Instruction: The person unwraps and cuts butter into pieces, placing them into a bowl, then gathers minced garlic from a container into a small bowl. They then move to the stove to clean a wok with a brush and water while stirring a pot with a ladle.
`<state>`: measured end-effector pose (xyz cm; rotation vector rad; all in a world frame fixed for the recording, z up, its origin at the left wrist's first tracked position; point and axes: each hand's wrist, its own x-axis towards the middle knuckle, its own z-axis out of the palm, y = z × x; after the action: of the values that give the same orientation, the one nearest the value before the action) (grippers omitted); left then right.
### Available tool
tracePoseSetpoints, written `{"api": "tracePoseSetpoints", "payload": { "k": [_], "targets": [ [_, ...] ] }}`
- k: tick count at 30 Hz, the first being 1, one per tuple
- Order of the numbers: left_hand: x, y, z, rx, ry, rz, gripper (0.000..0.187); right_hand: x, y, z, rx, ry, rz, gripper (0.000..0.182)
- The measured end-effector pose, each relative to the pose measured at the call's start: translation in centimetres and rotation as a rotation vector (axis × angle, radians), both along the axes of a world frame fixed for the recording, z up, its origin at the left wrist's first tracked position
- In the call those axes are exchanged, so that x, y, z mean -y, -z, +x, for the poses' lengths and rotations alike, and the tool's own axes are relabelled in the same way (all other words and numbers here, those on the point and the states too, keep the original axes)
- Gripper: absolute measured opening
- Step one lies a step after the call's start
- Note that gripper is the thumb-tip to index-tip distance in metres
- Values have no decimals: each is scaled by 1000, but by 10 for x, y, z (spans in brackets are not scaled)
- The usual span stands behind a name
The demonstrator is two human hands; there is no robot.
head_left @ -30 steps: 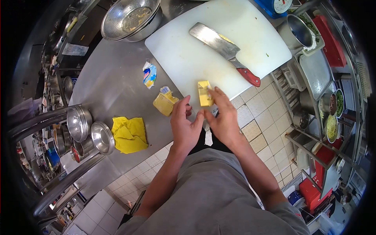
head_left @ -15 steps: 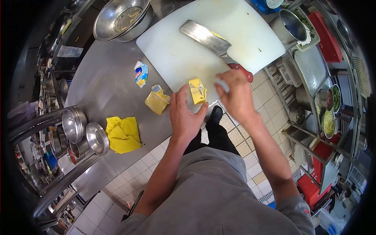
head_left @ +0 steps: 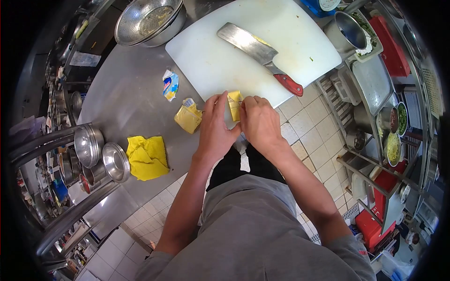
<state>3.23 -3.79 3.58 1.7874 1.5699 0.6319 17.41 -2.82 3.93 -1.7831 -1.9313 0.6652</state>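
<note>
A yellow wrapped block point(head_left: 234, 104) sits at the near edge of the white cutting board point(head_left: 197, 65), between my hands. My left hand point(head_left: 215, 126) is beside its left side, thumb and fingers apart. On its right side my right hand point(head_left: 260, 122) has its fingers bent together against the block; the fingertips are partly hidden. A second yellow wrapped block point(head_left: 188, 118) lies on the steel table left of my left hand, and a torn blue and white wrapper point(head_left: 170, 86) lies above it. The cleaver point(head_left: 248, 43) with a red handle rests flat on the board.
A yellow cloth point(head_left: 147, 158) and stacked metal bowls point(head_left: 116, 164) are at the lower left of the steel table point(head_left: 117, 89). A colander point(head_left: 146, 21) stands at the upper left. Right of the board are a metal pot point(head_left: 346, 33) and a rack with trays point(head_left: 372, 82).
My right hand has come down and left to the block's right side. My left hand has moved slightly left and up. The foot seen near the board's edge is no longer in view.
</note>
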Motion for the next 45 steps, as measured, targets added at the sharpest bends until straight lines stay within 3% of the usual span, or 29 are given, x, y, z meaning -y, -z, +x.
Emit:
{"api": "tracePoseSetpoints", "payload": {
  "k": [5, 14, 16, 23, 26, 27, 28, 30, 32, 34, 37, 40, 45],
  "targets": [
    [-12, 2, -2, -45, 42, 20, 75, 2, 8, 1, 40, -54, -7, 13],
    [-15, 3, -4, -28, 42, -14, 68, 7, -6, 13, -227, -80, -72, 12],
    [-16, 3, -5, -18, 33, -14, 69, 8, -10, 13, -402, -1, -115, 10],
    [-17, 2, -7, -14, 54, -15, 77, 26, -2, 43, -428, 240, -170, 10],
    [-16, 1, -7, -25, 52, 11, 79, 45, 4, 70, -186, 369, -332, 9],
    [-15, 0, -7, -45, 48, 39, 80, 47, 10, 79, 34, 245, -215, 12],
    [-13, 0, -7, -46, 51, 35, 80, 51, 18, 79, 33, 249, -219, 12],
    [-12, 0, -6, -49, 61, 41, 85, 56, 26, 80, 215, 144, 122, 16],
    [-13, 4, -7, -58, 79, 70, 86, 49, 16, 63, 139, 132, 116, 18],
    [-13, 4, -7, -69, 103, 96, 87, 39, 9, 43, -134, 109, 78, 17],
    [-13, 1, -5, -23, 112, -14, 84, 28, 7, 23, -179, 47, 110, 16],
    [-12, -2, -5, 8, 95, -5, 81, 21, 5, 18, -97, -76, 209, 14],
    [-12, -3, -7, 14, 106, 10, 76, 7, -3, 25, 4, -241, 165, 11]
  ]
}}
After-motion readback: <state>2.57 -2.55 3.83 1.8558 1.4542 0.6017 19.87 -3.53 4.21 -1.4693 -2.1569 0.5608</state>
